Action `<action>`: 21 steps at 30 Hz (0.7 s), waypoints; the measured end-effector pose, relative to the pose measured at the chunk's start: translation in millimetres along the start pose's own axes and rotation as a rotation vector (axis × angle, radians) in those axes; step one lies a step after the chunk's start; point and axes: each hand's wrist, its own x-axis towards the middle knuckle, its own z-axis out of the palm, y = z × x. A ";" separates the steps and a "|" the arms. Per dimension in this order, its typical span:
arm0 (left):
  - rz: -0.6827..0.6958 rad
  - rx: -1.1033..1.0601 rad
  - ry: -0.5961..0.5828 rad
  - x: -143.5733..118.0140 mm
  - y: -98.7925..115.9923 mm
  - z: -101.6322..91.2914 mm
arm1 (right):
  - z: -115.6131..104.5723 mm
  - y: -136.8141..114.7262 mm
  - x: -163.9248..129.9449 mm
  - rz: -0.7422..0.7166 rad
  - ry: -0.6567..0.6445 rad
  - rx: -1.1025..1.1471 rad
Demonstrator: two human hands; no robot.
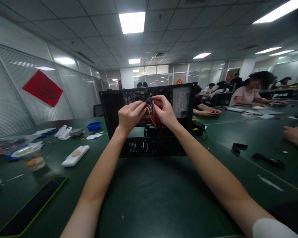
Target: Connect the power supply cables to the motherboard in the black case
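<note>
The plug (pixel 148 99) is black and blocky, trailing wires (pixel 151 114) in yellow, red, green and white. It should be light and stiff, the wires bendy and easily strained, so best gripped by its body. The left hand (pixel 131 114) pinches it, fingers nearly together; the right hand (pixel 164 110) curls in beside it at the wires, exact hold unclear. Behind stands the open case (pixel 161 147), on the green table (pixel 169 195)
</note>
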 end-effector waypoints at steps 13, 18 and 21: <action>-0.071 -0.260 -0.689 -35.1 -15.2 63.6 | -10.0 20.5 -20.9 0.092 -0.635 -1.170; 0.019 -0.166 -0.981 -27.4 -15.7 85.8 | -13.9 40.8 -21.0 0.217 -0.683 -1.182; 0.002 -0.117 -0.982 -31.7 -10.2 91.9 | -20.6 49.7 -28.5 0.253 -0.695 -1.164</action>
